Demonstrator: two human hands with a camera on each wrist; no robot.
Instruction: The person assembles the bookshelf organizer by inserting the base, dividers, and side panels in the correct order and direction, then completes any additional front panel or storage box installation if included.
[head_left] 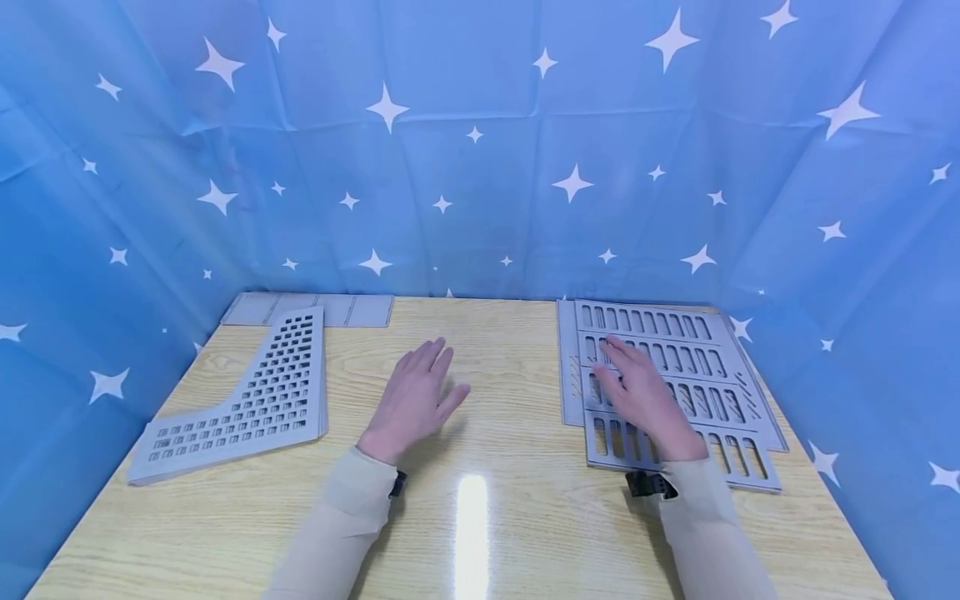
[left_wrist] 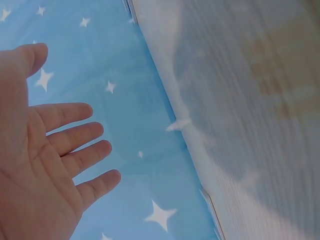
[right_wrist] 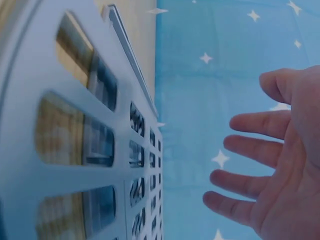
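Observation:
My left hand (head_left: 412,396) hovers above the middle of the wooden table, its fingers straight and its palm bare in the left wrist view. Over a stack of grey slotted panels (head_left: 756,460) at the right, my right hand (head_left: 645,396) is held with fingers extended and apart from the panels. The right wrist view shows that hand (right_wrist: 280,150) holding nothing, beside the panel's rows of long slots (right_wrist: 75,130). Left of my left hand lies a grey curved panel stack (head_left: 247,408) with many small rectangular holes.
A flat grey strip (head_left: 371,311) with dividing lines lies along the table's back left edge. Other grey sheets (head_left: 570,367) lie beneath the slotted panels. A blue curtain with white stars (head_left: 480,167) hangs behind and at both sides of the wooden table (head_left: 525,517).

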